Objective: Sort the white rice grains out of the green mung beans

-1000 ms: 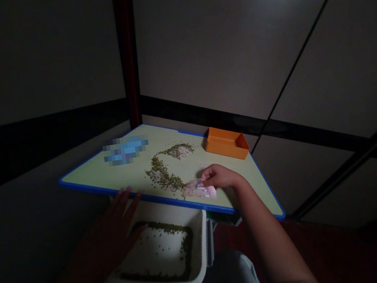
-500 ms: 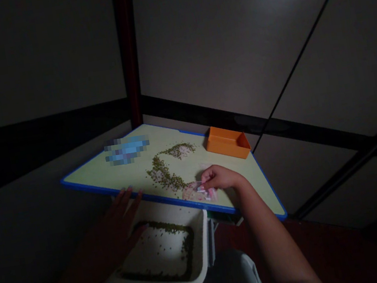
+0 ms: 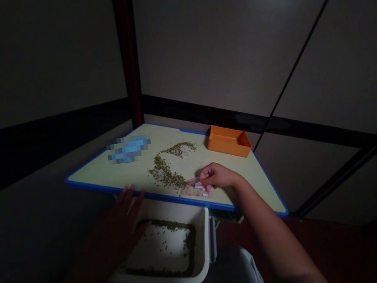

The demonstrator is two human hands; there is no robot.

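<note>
Wrist (image 3: 236,181) bent inward, right hand (image 3: 215,175) pinching clear plastic (image 3: 189,188).

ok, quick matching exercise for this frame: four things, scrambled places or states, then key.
1. Box
2. Basin
3. Left hand
4. Right hand

A. At the near blue rim, fingers spread
B. Orange, at the table's far right
C. Pinching a small pale piece
D. White, below the near edge, with green grains in it

Pairs: 1-B, 2-D, 3-A, 4-C
</note>
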